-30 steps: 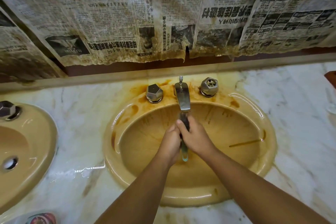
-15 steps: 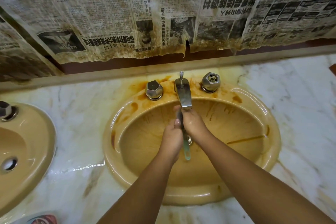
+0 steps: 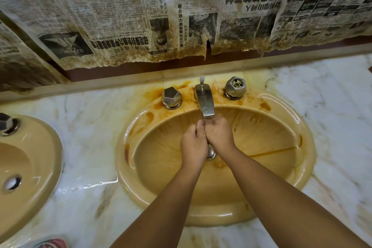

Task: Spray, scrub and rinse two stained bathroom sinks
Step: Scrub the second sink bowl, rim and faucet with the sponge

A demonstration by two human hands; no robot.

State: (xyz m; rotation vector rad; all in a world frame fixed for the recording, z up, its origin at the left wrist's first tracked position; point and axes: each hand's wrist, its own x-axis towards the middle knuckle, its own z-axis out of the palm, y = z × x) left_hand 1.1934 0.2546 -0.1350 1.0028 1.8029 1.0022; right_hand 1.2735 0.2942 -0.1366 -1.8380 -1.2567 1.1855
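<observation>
A yellow-tan sink with rusty orange stains round its rim and bowl fills the middle of the head view. My left hand and my right hand are pressed together with curled fingers just under the metal spout, above the drain. They close round a small brush, of which only a dark sliver shows between them. Faceted metal knobs stand left and right of the spout. A second tan sink lies at the left edge.
Both sinks are set in a white marble counter, wet between them. Stained newspaper hangs on the wall behind. A colourful round object peeks in at the bottom left corner. The left sink's knob is partly cut off.
Both hands have moved up the bowl to just below the spout. The brush's pale green handle, which stuck out below them before, is now hidden between them.
</observation>
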